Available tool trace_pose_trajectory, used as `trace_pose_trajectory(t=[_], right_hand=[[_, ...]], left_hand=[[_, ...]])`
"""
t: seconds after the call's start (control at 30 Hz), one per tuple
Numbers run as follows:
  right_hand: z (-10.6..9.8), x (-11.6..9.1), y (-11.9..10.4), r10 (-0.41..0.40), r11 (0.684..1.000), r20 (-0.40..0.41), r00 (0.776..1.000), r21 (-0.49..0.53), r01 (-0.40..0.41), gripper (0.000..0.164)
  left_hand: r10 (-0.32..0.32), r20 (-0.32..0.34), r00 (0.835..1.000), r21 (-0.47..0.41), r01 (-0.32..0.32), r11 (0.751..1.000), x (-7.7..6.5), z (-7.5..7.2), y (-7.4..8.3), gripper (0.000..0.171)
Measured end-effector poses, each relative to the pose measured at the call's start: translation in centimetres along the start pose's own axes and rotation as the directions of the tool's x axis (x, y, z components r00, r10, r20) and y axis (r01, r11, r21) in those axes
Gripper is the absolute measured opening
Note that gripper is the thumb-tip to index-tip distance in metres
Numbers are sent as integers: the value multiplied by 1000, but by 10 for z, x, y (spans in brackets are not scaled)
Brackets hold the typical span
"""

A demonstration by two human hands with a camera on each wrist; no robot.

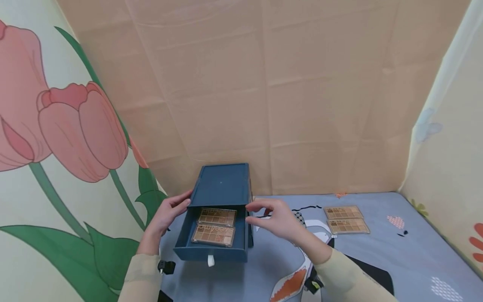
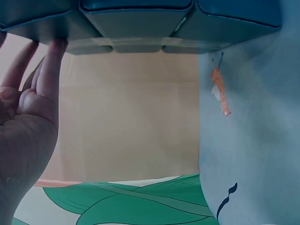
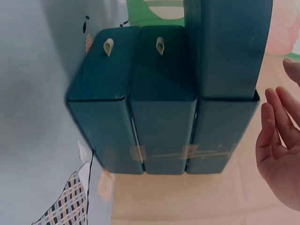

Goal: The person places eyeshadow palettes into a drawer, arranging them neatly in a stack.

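A dark blue drawer box [image 1: 222, 184] stands on the table, its top drawer [image 1: 211, 254] pulled out toward me. Inside that drawer lie two eyeshadow palettes, a rear palette [image 1: 217, 216] and a front palette [image 1: 213, 235]. My left hand [image 1: 166, 216] is at the box's left side; in the left wrist view its extended fingertips touch the blue wall [image 2: 51, 28]. On the other side, my right hand [image 1: 275, 216] is beside the drawer's right edge with fingers loosely bent and nothing held. The right wrist view shows the protruding drawer [image 3: 229, 51] close to those fingertips.
Two more palettes [image 1: 349, 225] lie side by side on the patterned blue cloth [image 1: 400, 251] at the right. Two lower drawers with pull loops [image 3: 160, 46] are pushed in. A tan sheet [image 1: 320, 105] hangs behind; a tulip-print wall [image 1: 83, 126] borders the left.
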State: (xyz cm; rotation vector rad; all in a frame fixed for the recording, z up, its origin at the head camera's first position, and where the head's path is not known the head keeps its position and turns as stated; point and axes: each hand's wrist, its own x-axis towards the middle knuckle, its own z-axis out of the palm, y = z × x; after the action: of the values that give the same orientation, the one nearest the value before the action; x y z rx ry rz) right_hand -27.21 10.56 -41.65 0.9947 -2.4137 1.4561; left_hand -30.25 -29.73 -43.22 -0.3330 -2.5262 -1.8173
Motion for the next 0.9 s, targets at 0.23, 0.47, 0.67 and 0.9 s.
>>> trace_pose_trajectory(t=[0.23,0.47,0.67,0.9], right_hand=[[-10,-7,13,35,999,-39,999,-13,-35,31],[-18,-14,29,88,996,-50,995,2,-88,29],[-24,-22,41,130,991,-20,991,33,-129,28],[-31,-30,53,166,986,-19,986,27,-166,28]], left_hand=[[-3,-1,1000,1,3,1000,1,0,1,57],[11,1,1000,56,-11,998,2,-2,1,57],[43,33,999,126,-46,991,2,-6,0,60],[46,52,998,110,-51,993,3,-6,-3,61]])
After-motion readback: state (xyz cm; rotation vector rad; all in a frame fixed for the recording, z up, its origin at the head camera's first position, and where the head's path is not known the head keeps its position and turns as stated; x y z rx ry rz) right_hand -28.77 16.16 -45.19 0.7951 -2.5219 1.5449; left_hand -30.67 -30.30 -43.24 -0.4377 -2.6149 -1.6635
